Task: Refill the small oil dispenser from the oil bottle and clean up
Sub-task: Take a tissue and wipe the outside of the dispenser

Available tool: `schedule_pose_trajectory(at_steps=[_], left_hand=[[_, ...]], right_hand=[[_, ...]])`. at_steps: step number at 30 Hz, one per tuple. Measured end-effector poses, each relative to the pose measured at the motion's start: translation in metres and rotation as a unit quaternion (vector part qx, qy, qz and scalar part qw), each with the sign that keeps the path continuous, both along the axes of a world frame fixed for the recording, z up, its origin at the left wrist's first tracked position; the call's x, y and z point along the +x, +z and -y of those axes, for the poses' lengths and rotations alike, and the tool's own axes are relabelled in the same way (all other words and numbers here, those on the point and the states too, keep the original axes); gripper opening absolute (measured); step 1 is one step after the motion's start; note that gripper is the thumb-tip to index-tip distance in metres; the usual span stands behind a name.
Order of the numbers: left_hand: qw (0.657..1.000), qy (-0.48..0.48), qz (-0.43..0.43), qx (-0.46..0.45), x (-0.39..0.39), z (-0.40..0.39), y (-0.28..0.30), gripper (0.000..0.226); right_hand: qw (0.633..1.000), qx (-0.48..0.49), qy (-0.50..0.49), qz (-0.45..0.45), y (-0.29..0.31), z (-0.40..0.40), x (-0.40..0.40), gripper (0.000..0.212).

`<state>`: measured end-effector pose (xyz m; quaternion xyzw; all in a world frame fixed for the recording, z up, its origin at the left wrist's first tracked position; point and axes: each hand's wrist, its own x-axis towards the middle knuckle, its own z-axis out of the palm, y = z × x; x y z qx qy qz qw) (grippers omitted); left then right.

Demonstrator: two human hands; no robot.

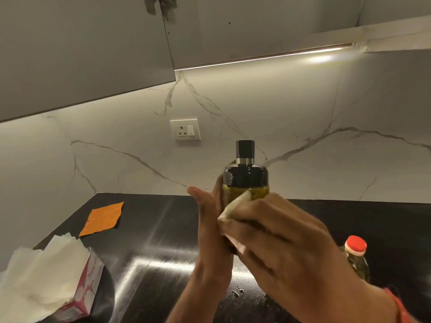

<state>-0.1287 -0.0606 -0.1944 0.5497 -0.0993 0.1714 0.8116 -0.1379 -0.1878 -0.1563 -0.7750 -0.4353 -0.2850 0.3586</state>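
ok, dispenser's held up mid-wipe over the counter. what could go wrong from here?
1. The oil dispenser is off the counter, held by the left hand while the right hand rubs it with a tissue; an oily surface could slip.
2. Oil drops on the counter may get smeared.
3. The right forearm sits close to the oil bottle; it might knock it.

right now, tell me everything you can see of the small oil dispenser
The small oil dispenser is a clear-bodied jar with a glossy black collar, a silver neck ring and a black cap on top. Yellow-green oil shows through the body just under the collar. It is held upright in the air above the black counter. The left hand holds it from the left side, while the right hand presses a white tissue against its front. Its lower part is hidden by the hands.
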Motion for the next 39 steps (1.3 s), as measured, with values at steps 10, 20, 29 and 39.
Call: schedule_pose_trajectory(at_steps=[10, 20, 29, 39], left_hand=[[0.997, 0.008, 0.031, 0.076, 0.005, 0.004, -0.005, 0.100], [0.998, 0.020, 0.006, 0.063, 0.004, 0.009, -0.005, 0.114], [0.999, 0.004, -0.023, -0.026, 0.006, 0.007, 0.003, 0.105], [0.999, 0.026, -0.012, -0.022, 0.001, 0.008, 0.006, 0.075]], right_hand=[[0.995, -0.093, -0.022, -0.002, 0.011, 0.000, 0.007, 0.021], [0.990, -0.111, -0.055, 0.060, 0.022, 0.005, 0.017, 0.018], [0.991, 0.008, -0.067, 0.114, -0.002, 0.017, 0.020, 0.023], [0.983, 0.102, -0.097, 0.118, -0.004, 0.019, 0.021, 0.014]])
